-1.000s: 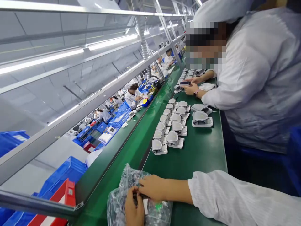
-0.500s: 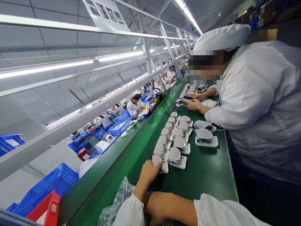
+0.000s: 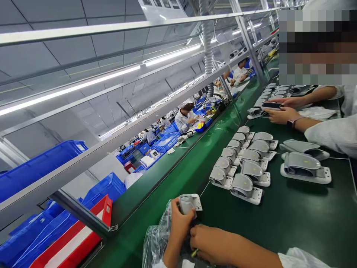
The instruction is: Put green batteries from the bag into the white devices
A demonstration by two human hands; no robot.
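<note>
My left hand (image 3: 180,221) is closed on a wrist blood pressure monitor (image 3: 187,204), white with a grey curled cuff, thumb on its near side. Just to the right and nearer to me, my right hand (image 3: 208,240) has its fingers curled in. A small yellowish piece (image 3: 194,253) shows beneath those fingers; what they grip is hidden. A clear plastic bag (image 3: 157,238) lies crumpled left of my left wrist. Ahead, more monitors of the same kind stand in two rows, the closest one (image 3: 245,188) a little beyond my hands.
Two separate monitors, one in front (image 3: 305,167), sit on the green bench (image 3: 301,219) at right. A co-worker's hands (image 3: 284,111) hold a dark-screened device at the far right. Left are a metal rail (image 3: 80,212), a red tray (image 3: 107,208) and blue crates (image 3: 107,188).
My left hand has drawn one monitor from the near end of the left row towards me. My right hand has come out from behind the left forearm. The view has swung left.
</note>
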